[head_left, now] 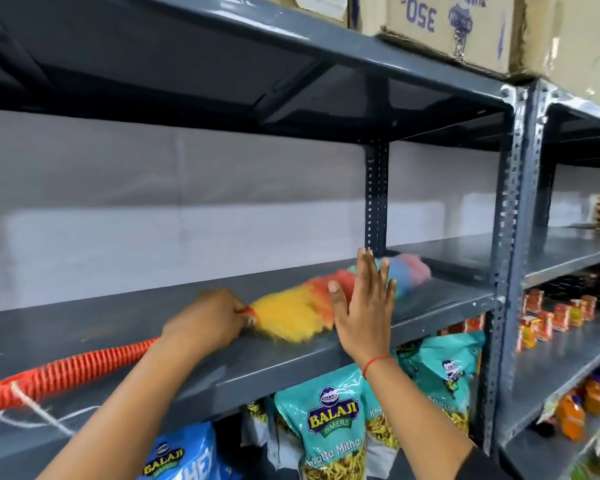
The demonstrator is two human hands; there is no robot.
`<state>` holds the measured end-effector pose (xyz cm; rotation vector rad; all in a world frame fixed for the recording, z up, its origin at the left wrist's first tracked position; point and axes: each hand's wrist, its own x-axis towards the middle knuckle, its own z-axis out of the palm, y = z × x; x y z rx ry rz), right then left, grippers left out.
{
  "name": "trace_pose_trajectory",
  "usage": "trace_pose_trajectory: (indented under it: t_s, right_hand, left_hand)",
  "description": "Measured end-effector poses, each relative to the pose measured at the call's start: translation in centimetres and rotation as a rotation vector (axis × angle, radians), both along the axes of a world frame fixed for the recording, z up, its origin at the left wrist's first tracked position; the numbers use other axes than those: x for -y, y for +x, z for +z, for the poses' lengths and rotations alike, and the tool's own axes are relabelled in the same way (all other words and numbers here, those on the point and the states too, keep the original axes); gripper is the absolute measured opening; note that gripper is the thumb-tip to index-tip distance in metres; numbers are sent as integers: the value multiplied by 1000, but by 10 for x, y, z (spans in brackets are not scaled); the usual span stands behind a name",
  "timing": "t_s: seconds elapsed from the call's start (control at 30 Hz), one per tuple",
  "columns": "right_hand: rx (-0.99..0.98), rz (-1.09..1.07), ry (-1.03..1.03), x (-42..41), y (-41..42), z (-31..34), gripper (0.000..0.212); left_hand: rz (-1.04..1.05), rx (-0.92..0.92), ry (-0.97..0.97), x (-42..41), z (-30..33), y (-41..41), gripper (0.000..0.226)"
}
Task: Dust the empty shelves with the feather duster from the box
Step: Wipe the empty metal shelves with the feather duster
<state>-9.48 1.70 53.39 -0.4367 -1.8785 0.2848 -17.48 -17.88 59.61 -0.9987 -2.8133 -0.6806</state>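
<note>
A feather duster with a yellow, orange and blue fluffy head lies along the empty grey metal shelf, its tip blurred near the rear upright. Its ridged orange handle runs down to the left, with a white loop of cord at the end. My left hand is shut around the handle right where it meets the head. My right hand is raised flat with fingers spread, in front of the middle of the duster head and above the shelf's front edge. It holds nothing.
Perforated grey uprights divide the racks. Cardboard boxes sit on the top shelf. Teal and blue snack bags hang on the shelf below. Small red packets and orange bottles fill the right rack's lower shelves.
</note>
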Motion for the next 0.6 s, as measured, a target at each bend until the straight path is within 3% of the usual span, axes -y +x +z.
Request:
trace_pose_trajectory:
  t_s: [0.1, 0.2, 0.37, 0.53, 0.6]
  right_hand:
    - [21, -19, 5, 3, 3, 2, 86]
    - [11, -30, 18, 4, 4, 2, 85]
    - [-34, -32, 36, 5, 2, 0, 74]
    - [-89, -29, -4, 23, 1, 10, 72]
    - [-157, 43, -23, 45, -9, 16, 69]
  left_hand:
    - [124, -103, 105, 2, 0, -2, 24]
    - [86, -93, 191, 7, -3, 2, 18]
    - [-27, -48, -26, 25, -8, -5, 19]
    - [151, -230, 38, 43, 1, -16, 27]
    - [117, -204, 100, 54, 0, -17, 24]
